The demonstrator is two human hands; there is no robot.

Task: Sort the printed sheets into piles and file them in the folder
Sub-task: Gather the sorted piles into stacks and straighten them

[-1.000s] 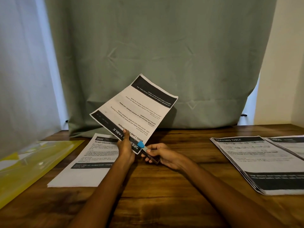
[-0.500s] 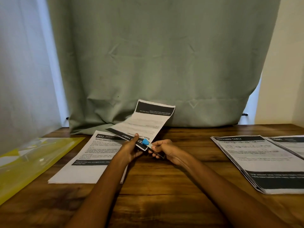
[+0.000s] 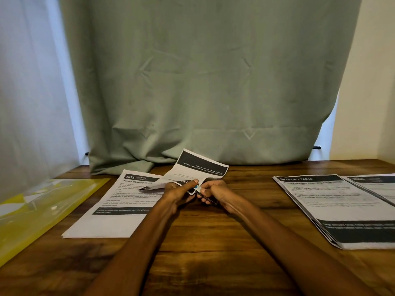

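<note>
The left hand [image 3: 178,192] pinches the near corner of a printed sheet [image 3: 197,167], which bends away beyond both hands. The right hand [image 3: 214,192], just beside it, grips a small blue-tipped tool [image 3: 201,192]. Left of the hands lies another sheet [image 3: 119,201], further left the yellow folder [image 3: 40,208]; right, a pile [image 3: 333,208] on the table [image 3: 203,253].

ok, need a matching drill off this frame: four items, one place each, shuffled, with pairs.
Items:
1. yellow folder
2. Screen Cleaning sheet
3. Dressing Table pile
4. held sheet

Places:
A. far right of the table
B. lifted over the middle, pinched by the left hand, right hand at its corner
C. left edge of the table
D. flat, between the folder and the arms

Pairs: 1-C, 2-D, 3-A, 4-B
</note>
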